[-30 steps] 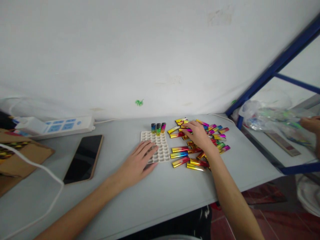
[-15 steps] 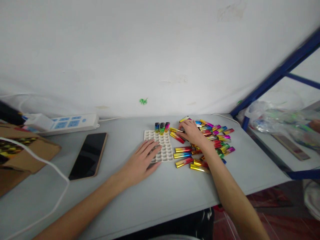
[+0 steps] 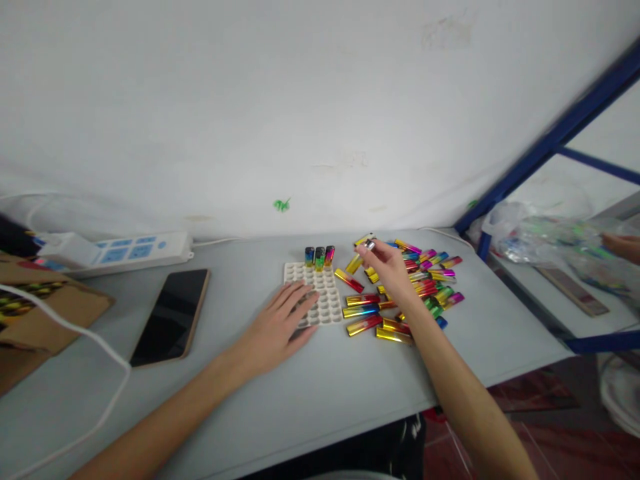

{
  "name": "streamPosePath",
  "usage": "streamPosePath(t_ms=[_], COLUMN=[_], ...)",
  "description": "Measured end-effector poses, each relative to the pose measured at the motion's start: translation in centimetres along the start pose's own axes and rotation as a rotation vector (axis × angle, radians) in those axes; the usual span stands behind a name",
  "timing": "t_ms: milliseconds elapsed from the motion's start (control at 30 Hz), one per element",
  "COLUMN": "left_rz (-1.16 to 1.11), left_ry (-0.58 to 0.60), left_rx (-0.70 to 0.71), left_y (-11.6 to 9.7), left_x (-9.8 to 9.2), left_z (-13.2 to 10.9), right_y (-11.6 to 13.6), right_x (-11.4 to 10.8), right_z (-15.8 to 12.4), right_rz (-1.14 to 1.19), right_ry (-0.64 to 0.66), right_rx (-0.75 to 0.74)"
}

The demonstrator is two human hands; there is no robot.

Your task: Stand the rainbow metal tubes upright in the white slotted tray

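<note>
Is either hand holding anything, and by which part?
The right hand holds a gold lighter, apparently pinched near its silvery top end. The left hand rests partly on the white tray, with nothing visibly held.

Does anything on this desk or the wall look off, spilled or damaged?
Mainly the wall: a green scribble low down behind the tray, and a rough, scuffed patch at upper right, break its otherwise mostly plain white surface. I see no spill on the desk.
</note>
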State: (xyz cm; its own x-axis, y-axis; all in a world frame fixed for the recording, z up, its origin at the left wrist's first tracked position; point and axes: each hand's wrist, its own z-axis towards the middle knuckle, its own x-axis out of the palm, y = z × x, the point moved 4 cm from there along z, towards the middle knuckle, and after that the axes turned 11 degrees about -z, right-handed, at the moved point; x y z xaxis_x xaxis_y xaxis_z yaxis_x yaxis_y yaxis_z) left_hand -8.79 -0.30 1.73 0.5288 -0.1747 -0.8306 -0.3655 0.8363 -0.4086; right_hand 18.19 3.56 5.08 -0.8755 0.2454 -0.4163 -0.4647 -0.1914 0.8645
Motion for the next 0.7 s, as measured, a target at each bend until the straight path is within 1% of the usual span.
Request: streamPosePath(t_ms=[67,167,267,367,433,533,633,700], left_rz=[-0.005,-0.005,-0.006,-0.021,-0.030,-0.031,-0.021,-0.015], left_ry=[-0.004,-0.006,-0.009,-0.012,-0.013,-0.014,-0.009,-0.006], left_rx=[0.001,0.003,-0.001,-0.004,-0.006,-0.012,-0.015,-0.012], left_y=[0.0,0.0,0.1,0.0,0.0,0.1,0.0,0.0], left_x=[0.0,-0.1,-0.1,-0.1,0.0,0.0,0.0,0.0], left_z=[0.0,0.1,0.1,0.1,0.1,0.1,0.1,0.1], right_y=[0.2,1.3,2.5,3.3,3.2,2.8,2.5,2.2], right_x=[0.9,2.7,4.4,5.8,6.5,6.9,6.7,6.9], right_z=[-0.5,-1.6,-2.6,-3.1,-3.3,-3.5,-3.7,-3.9], right_rz=[0.147,0.346,0.506,0.597,0.613,0.500,0.329,0.267], right_ry=[0.043,0.177,0.309,0.361,0.337,0.208,0.090,0.069], right_rx=[0.069,0.133,0.155,0.148,0.188,0.247,0.210,0.192])
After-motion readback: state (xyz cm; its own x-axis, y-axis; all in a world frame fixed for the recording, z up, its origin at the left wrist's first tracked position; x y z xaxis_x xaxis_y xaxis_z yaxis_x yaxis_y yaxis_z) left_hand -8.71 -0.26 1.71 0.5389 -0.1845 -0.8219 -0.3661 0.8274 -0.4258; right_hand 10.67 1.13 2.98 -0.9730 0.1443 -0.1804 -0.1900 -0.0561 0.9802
